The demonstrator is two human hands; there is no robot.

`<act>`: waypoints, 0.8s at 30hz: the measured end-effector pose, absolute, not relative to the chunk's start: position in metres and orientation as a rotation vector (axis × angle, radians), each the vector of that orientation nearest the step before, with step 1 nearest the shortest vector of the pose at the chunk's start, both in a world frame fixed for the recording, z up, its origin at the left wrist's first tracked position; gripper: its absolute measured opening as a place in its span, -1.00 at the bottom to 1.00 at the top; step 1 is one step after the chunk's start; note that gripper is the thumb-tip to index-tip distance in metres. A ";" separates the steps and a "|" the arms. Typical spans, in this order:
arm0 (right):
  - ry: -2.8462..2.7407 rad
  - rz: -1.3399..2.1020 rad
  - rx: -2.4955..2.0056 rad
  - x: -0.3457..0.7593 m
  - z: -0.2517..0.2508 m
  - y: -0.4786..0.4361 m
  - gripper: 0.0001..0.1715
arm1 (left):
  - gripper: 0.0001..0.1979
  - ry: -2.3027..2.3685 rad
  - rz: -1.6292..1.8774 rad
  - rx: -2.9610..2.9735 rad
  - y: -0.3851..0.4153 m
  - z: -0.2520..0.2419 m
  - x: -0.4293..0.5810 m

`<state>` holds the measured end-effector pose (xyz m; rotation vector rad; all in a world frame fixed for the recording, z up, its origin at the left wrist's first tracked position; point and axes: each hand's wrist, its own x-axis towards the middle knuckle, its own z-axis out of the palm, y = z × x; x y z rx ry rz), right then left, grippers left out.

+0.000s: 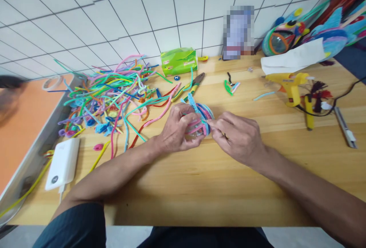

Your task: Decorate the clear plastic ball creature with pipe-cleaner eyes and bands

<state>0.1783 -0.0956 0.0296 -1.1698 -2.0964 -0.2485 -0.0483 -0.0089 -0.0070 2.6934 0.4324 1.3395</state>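
White power bank [63, 163] sits near the bench [200, 187] left edge, with the loose pipe cleaner pile [114, 87] behind it. Your left hand [177, 129] comes in from lower left, fingers curled around the pipe cleaner ball [201, 120], cupping its left side. The ball is mid-bench, held between both hands. Your right hand [239, 138] is knuckles up, forearm angled in from lower right, thumb and forefinger pinching a strand on the ball's right side. Yellow glue gun [287, 84] is well off to the right.

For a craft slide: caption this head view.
Left hand and right hand grip a pipe-cleaner bundle over a wooden table.
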 end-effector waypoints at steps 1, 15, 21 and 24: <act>-2.094 -0.247 -1.169 0.178 0.030 -0.096 -0.77 | -0.36 0.446 1.322 2.697 -0.009 -0.007 -0.049; -2.032 -0.107 -1.101 0.180 0.033 -0.093 -0.75 | -0.42 0.501 1.254 2.670 -0.009 -0.007 -0.051; -1.977 -0.043 -1.130 0.179 0.032 -0.093 -0.71 | -0.44 0.588 1.330 2.700 -0.016 -0.008 -0.047; -1.963 -0.056 -1.140 0.178 0.032 -0.093 -0.71 | -0.42 0.624 1.346 2.695 -0.019 -0.009 -0.046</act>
